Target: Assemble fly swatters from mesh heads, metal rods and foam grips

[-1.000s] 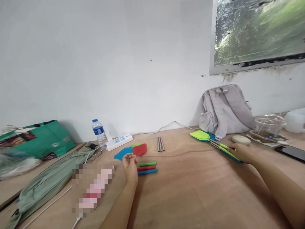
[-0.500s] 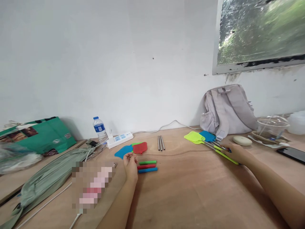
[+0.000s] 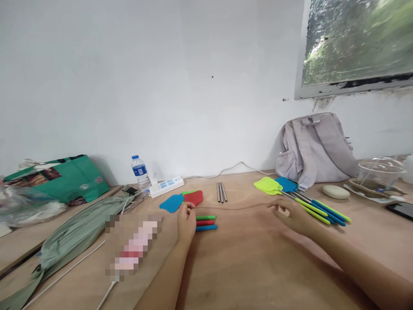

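My left hand [image 3: 187, 223] is at the table's middle left with its fingers curled together; what they hold, if anything, is hidden. It covers the left ends of a green handle [image 3: 206, 218], a red handle [image 3: 206, 222] and a blue handle [image 3: 207, 227]. Just beyond lie a blue fly swatter head [image 3: 171, 203] and a red one [image 3: 194, 198], with a green one partly beneath. My right hand [image 3: 292, 216] is open above the table, fingers loosely bent and empty. Beside it lie several assembled fly swatters with yellow heads [image 3: 267, 184], blue heads [image 3: 287, 184] and metal shafts.
Three metal rods [image 3: 222, 192] lie at the centre back. A power strip [image 3: 166, 187], a water bottle [image 3: 139, 171] and a green bag [image 3: 72, 178] are at the left. At the right are a backpack [image 3: 318, 150], a pale rounded case [image 3: 335, 192] and a phone [image 3: 402, 212].
My right hand has let go of the fly swatter handles and moved left, leaving the yellow and blue grips uncovered. My left hand has shifted slightly over the loose handles' ends.
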### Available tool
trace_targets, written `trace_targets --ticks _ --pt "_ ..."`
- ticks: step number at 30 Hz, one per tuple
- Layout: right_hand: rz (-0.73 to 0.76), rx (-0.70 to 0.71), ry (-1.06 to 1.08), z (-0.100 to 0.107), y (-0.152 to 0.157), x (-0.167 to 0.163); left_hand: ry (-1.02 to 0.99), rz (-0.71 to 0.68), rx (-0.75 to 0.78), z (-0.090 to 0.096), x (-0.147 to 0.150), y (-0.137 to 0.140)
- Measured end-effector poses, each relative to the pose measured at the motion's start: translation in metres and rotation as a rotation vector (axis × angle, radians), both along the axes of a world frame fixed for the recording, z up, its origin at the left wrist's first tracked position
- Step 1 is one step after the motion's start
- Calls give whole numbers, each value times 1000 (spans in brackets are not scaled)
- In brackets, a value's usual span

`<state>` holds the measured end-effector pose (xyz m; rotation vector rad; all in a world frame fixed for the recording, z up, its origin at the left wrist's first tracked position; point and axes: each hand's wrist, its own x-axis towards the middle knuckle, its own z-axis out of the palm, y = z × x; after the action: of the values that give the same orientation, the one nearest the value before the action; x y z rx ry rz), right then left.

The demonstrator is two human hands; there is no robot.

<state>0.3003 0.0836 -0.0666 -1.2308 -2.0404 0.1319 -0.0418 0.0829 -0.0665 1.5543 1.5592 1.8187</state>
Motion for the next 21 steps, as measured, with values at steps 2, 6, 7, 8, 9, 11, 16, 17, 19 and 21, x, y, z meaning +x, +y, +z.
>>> trace_targets --ticks 2,6,7,8,9,11,16,17,19,21 --pt "80 -84 22 -8 -7 -37 159 -30 -29 1 3 -3" --pt "173 -207 -22 -21 -3 -95 394 -74 -111 4 6 -7" --pt "149 -193 -14 -23 3 -106 438 -77 -132 5 6 -8" --pt "120 -171 -17 -23 12 -115 495 -73 -163 5 6 -8" --pt "78 -163 -28 -23 21 -123 560 -61 -205 6 6 -9" --pt "23 -160 -33 -22 41 -135 683 -25 -300 6 6 -9" --pt "-45 -177 -65 -20 73 -150 748 19 -421 -2 5 -4" --pt "-42 -181 -76 -20 75 -151 750 19 -432 -4 5 -3" --pt "-31 -188 -88 -20 78 -152 753 11 -442 -6 4 -1" --pt "-32 -204 -81 -21 79 -149 752 1 -441 -7 5 0"
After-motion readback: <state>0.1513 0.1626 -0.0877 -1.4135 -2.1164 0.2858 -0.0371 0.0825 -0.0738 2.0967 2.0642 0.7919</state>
